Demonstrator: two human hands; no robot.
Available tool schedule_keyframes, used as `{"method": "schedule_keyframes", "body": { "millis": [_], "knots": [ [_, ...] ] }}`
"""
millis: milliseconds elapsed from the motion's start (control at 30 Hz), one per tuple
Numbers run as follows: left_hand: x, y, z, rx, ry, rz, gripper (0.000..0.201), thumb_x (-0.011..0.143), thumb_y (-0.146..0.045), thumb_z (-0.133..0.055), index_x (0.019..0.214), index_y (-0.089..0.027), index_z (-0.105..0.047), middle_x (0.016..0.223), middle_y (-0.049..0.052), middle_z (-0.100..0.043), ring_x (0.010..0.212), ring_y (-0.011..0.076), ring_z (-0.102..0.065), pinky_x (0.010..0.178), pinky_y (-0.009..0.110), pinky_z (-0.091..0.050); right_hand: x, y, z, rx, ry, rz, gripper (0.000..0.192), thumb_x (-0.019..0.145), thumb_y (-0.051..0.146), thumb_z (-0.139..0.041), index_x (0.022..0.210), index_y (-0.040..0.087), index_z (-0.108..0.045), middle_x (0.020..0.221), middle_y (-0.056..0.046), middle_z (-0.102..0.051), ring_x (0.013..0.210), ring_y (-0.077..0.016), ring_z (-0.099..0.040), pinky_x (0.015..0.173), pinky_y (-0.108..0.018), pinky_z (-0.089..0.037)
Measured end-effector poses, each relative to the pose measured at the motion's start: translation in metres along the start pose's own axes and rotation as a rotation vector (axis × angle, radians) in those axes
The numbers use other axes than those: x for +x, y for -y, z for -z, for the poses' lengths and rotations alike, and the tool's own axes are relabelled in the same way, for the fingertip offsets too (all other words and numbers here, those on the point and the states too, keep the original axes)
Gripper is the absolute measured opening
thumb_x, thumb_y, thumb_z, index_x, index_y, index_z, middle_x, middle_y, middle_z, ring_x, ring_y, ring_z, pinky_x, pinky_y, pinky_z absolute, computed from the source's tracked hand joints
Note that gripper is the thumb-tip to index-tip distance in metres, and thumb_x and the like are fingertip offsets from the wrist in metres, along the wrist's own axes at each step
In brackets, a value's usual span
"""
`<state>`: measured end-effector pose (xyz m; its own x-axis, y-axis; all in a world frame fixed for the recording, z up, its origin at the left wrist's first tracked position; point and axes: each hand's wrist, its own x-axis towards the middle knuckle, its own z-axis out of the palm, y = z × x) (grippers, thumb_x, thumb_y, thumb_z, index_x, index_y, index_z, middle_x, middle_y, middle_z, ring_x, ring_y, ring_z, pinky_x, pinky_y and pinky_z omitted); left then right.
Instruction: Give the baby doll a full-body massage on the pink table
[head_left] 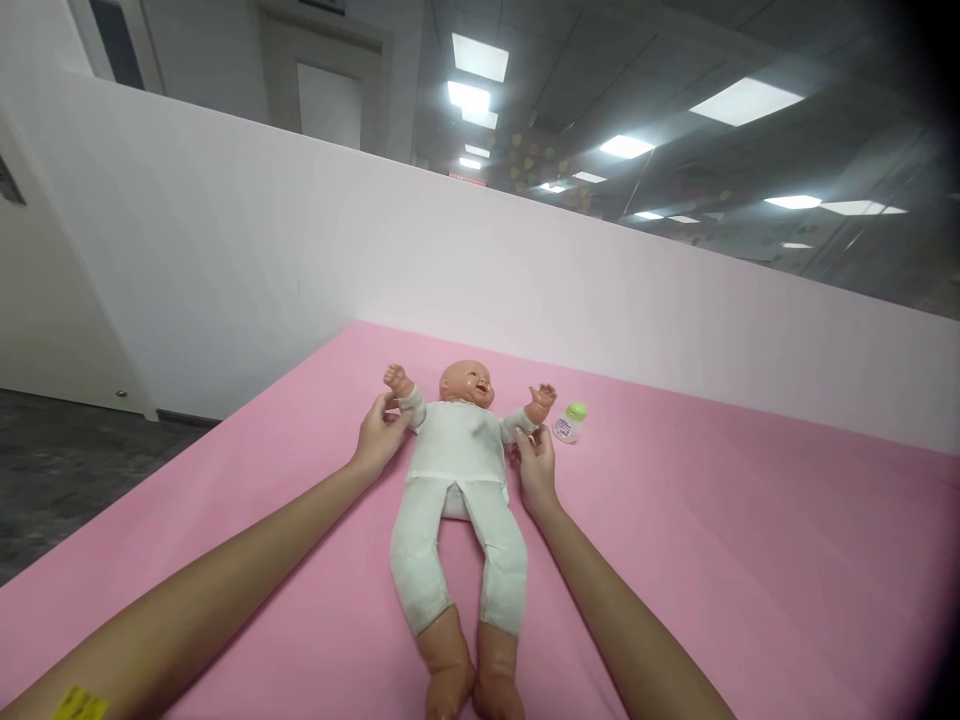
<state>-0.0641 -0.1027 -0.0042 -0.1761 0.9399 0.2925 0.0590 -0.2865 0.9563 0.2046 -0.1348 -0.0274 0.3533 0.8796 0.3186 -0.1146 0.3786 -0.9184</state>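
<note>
Doll legs: the bare plastic feet of the baby doll in a white cloth one-piece suit (457, 490) lie nearest the camera at the bottom edge, legs a little apart, toes toward the viewer.
Forearms: both bare arms reach forward from the lower corners; a yellow tag shows on the left forearm at the bottom left.
Surface: a flat pink mat (712, 540) carries everything; the doll lies on its back near the middle, head pointing away.
Left hand (379, 438): fingers curled around the doll's white sleeve just below its raised fist, thumb on top, gripping the arm on the doll's left-of-picture side.
Right hand (536, 468): fingers mostly straight and close together, fingertips touching the cuff of the doll's other sleeve; whether it actually grips the sleeve cannot be told.
Doll upper body: both doll arms are lifted and bent, hands bare; the bald head rests on the mat.
Bottle: a small white plastic bottle with a green cap (570, 423) stands just beside the doll's right-of-picture hand, apart from the right hand.
Wall: a plain white partition (300, 250) rises behind the mat's far edge.
Ceiling: lit panels (480, 57) show above the partition.
</note>
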Motion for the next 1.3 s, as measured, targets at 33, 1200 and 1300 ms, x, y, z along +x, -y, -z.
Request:
{"method": "schedule_keyframes", "body": {
  "millis": [33, 1200, 1300],
  "knots": [
    [0.002, 0.000, 0.001, -0.081, -0.045, 0.058, 0.040, 0.081, -0.040, -0.072, 0.113, -0.021, -0.056, 0.108, 0.005, -0.066, 0.081, 0.0169, -0.061, 0.069, 0.030, -0.047, 0.002, -0.001, 0.001, 0.059, -0.037, -0.036, 0.037, 0.081, 0.049, -0.076, 0.099, 0.025, -0.056, 0.079, 0.004, -0.061, 0.060, -0.0109, -0.052, 0.052, -0.023, -0.040],
    [0.008, 0.004, 0.005, -0.194, -0.148, 0.164, 0.043, 0.079, -0.044, -0.074, 0.106, -0.021, -0.050, 0.084, -0.001, -0.058, 0.075, 0.0153, -0.058, 0.068, 0.027, -0.046, 0.008, -0.004, 0.004, 0.151, -0.169, -0.093, 0.042, 0.082, 0.059, -0.071, 0.090, 0.026, -0.048, 0.066, 0.009, -0.051, 0.049, -0.0092, -0.044, 0.046, -0.022, -0.034],
    [0.007, 0.006, 0.004, -0.101, -0.081, 0.081, 0.042, 0.082, -0.046, -0.071, 0.113, -0.022, -0.054, 0.092, 0.001, -0.061, 0.079, 0.0166, -0.060, 0.073, 0.029, -0.048, 0.002, -0.002, 0.001, 0.068, -0.062, -0.020, 0.034, 0.084, 0.050, -0.073, 0.096, 0.025, -0.054, 0.071, 0.007, -0.056, 0.055, -0.0101, -0.049, 0.050, -0.023, -0.039]
  ]
}}
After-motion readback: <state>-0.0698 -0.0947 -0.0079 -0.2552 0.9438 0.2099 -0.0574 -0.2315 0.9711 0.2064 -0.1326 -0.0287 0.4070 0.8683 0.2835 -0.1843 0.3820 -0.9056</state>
